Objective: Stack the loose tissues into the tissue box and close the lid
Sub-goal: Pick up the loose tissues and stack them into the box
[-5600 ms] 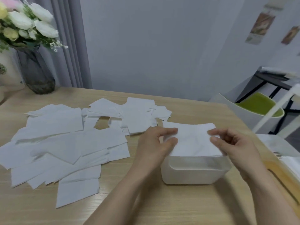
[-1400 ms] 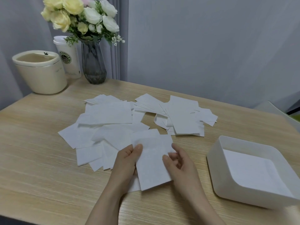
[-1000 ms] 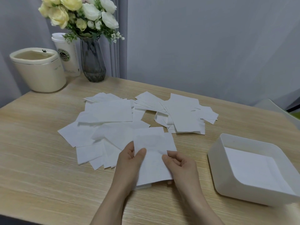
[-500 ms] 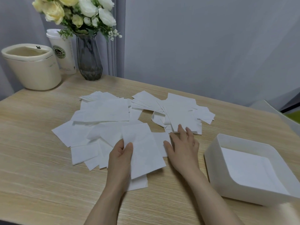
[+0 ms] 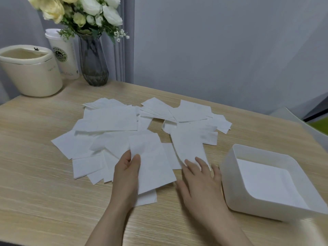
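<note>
Pinching a tissue (image 5: 152, 162) in left hand (image 5: 126, 172) fingers | right hand (image 5: 200, 181) fingers spread flat on another tissue (image 5: 190, 144)

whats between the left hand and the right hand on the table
In the head view, the tissue that the left hand holds, another tissue's edge beneath it, then bare table before the right hand.

My single head camera looks forward and down, close over the wooden table (image 5: 44, 201), the vase (image 5: 93, 63) at its far-left corner.
</note>
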`<state>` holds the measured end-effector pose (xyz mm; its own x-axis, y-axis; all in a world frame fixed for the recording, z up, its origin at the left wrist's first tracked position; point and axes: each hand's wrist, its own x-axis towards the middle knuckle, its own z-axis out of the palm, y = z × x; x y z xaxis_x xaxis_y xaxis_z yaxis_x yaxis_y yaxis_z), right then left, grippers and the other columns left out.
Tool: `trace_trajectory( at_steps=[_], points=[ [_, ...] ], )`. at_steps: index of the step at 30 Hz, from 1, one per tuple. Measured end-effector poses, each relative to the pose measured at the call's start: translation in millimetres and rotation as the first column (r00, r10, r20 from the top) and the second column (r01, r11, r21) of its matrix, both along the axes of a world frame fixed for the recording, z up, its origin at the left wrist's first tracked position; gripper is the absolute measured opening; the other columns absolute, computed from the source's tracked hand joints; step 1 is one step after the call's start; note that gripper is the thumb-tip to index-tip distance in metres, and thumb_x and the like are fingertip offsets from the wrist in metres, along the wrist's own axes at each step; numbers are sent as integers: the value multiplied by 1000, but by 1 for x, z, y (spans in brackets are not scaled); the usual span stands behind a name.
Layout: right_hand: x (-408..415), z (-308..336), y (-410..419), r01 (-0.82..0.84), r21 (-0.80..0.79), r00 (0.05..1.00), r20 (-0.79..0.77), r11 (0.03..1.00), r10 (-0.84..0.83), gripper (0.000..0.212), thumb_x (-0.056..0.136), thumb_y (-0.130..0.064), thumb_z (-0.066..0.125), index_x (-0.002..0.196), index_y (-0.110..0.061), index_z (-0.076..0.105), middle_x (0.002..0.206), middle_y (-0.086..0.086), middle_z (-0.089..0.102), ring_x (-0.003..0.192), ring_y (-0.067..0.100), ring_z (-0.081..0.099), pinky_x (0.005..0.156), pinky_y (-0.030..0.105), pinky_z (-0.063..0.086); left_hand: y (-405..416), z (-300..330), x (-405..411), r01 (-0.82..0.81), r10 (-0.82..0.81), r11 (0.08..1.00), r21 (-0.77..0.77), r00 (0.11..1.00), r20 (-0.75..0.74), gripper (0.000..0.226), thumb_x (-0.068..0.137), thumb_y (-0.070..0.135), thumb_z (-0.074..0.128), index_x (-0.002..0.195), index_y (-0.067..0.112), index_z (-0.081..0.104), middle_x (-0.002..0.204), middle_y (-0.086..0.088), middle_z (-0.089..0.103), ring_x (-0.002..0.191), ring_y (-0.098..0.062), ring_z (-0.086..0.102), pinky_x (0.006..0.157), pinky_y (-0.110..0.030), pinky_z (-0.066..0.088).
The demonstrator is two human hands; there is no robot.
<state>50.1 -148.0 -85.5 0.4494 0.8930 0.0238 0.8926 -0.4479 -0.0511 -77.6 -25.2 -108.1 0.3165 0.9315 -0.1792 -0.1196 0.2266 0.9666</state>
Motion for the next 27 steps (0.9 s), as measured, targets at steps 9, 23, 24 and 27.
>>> trace_trajectory(
  at_steps=[9, 23, 24, 27],
  points=[
    [-10, 12, -18, 51, 168, 956, -293, 984, 1, 58, 85, -66, 17, 86, -30, 61, 100, -21, 57, 111, -9, 38, 93, 23, 24, -3, 2, -4, -53, 55, 998, 34, 996, -67, 31, 98, 6, 48, 92, 21, 73, 87, 0, 75, 85, -22, 67, 77, -39, 50],
    [26, 2, 15, 463, 159, 845, -377, 872, -380, 15, 93, -28, 57, 105, -23, 49, 111, -7, 52, 104, 15, 52, 77, 30, 41, -4, 7, -6, -29, 32, 999, 36, 997, -75, 30, 98, 5, 48, 93, 21, 73, 82, 3, 75, 76, -16, 66, 70, -33, 48],
    [26, 1, 14, 466, 179, 845, -380, 867, -376, 12, 93, -27, 57, 101, -24, 49, 110, -7, 53, 103, 15, 52, 76, 30, 41, -4, 7, -6, -28, 31, 999, 40, 996, -79, 30, 98, 5, 48, 93, 21, 73, 81, 4, 75, 75, -15, 65, 69, -32, 48],
    [25, 1, 15, 470, 217, 855, -353, 855, -380, 7, 92, -25, 56, 93, -25, 48, 107, -6, 51, 100, 15, 51, 72, 30, 41, -4, 8, -6, -28, 31, 999, 45, 996, -88, 31, 98, 6, 48, 91, 24, 72, 79, 6, 74, 74, -13, 65, 68, -31, 48]
  ],
)
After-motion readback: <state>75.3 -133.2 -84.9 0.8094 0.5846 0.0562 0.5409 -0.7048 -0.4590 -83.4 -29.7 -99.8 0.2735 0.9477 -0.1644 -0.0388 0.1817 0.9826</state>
